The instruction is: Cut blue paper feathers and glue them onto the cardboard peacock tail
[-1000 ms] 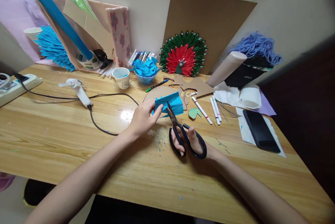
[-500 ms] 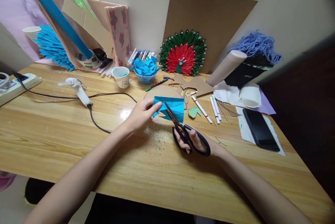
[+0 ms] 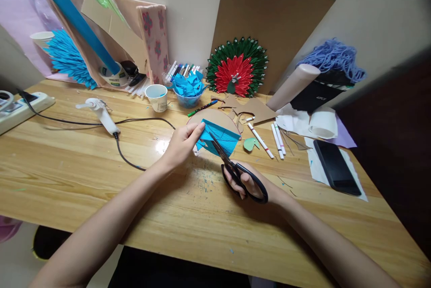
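Note:
My left hand (image 3: 183, 142) pinches the left end of a blue crepe paper piece (image 3: 226, 137), marked with dark drawn lines. Black-handled scissors (image 3: 225, 157) are in my right hand (image 3: 244, 182), fingers through the loops. Their blades lie against the blue paper near my left thumb; whether they bite into it I cannot tell. Beneath the paper rests a round cardboard disc (image 3: 213, 115). Just behind stands a clear bowl (image 3: 188, 100) heaped with blue paper cuttings (image 3: 189, 84). A green paper cutout (image 3: 251, 144) lies to the right.
A white glue gun (image 3: 103, 115) trails its cord across the left side. A paper cup (image 3: 156, 98) stands by the bowl. Behind are a green-and-red fan-shaped peacock craft (image 3: 235, 70) and a brown board (image 3: 262, 23). White markers (image 3: 261, 141) and a black phone (image 3: 336, 167) lie right.
The blue paper has tilted, its right end dropping and its face turning more toward me. My left hand has shifted slightly left. The scissors stay nearly in place.

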A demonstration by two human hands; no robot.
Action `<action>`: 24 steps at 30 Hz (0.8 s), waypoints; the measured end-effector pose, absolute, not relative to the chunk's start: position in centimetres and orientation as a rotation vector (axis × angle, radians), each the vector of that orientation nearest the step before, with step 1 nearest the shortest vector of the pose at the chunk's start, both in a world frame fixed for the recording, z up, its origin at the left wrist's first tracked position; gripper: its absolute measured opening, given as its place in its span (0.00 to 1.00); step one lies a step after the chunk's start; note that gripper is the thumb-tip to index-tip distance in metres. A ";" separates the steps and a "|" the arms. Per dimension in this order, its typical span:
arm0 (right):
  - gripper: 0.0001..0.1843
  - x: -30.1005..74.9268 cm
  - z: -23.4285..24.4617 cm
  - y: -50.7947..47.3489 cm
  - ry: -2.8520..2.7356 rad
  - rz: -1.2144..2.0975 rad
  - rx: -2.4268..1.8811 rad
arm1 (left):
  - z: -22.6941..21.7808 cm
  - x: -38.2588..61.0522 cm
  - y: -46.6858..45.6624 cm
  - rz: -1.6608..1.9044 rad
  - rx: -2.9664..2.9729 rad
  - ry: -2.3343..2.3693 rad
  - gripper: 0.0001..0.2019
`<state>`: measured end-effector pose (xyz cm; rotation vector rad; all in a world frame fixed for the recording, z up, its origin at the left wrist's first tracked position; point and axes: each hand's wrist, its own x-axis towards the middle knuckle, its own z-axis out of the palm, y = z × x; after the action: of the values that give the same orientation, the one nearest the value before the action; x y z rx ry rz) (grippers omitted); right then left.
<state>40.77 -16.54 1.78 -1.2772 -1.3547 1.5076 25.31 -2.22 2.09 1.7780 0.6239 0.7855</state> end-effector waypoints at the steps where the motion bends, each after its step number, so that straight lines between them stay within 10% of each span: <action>1: 0.37 40.8 1.7 -16.6 -1.372 1.484 -1.283 | 2.1 25.3 -2.2 0.781 1.771 0.628 0.20; 24: 0.36 41.0 0.1 -16.8 -1.416 1.382 -1.229 | 3.4 25.6 -3.9 0.631 1.558 0.732 0.18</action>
<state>41.01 -16.81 0.05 -1.2294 -1.4163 1.3818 25.62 -3.87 3.40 1.5575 0.7323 0.6309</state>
